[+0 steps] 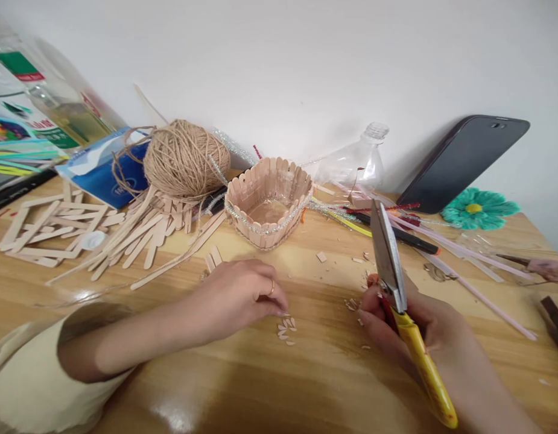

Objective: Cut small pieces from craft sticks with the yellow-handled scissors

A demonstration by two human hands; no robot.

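My left hand [249,292], with a ring on one finger, reaches low over the table with its fingertips pinched together. What they hold, if anything, is too small to make out. Just below those fingertips lie several petal-shaped wood chips [286,330]. Wrapped in my right hand [423,325] is a pair of scissors [418,355] with yellow handles, the blades pointing up and away from me. Beyond both hands stands a small basket [272,211] built of craft sticks, with silvery pipe cleaner around it.
Loose craft sticks [57,226] and a ball of twine [186,158] lie left. A cut clear bottle [353,160], a leaning phone [464,163], a green fuzzy flower [480,209] and pink pipe cleaners [491,292] are on the right. Wood scraps [321,257] dot the middle.
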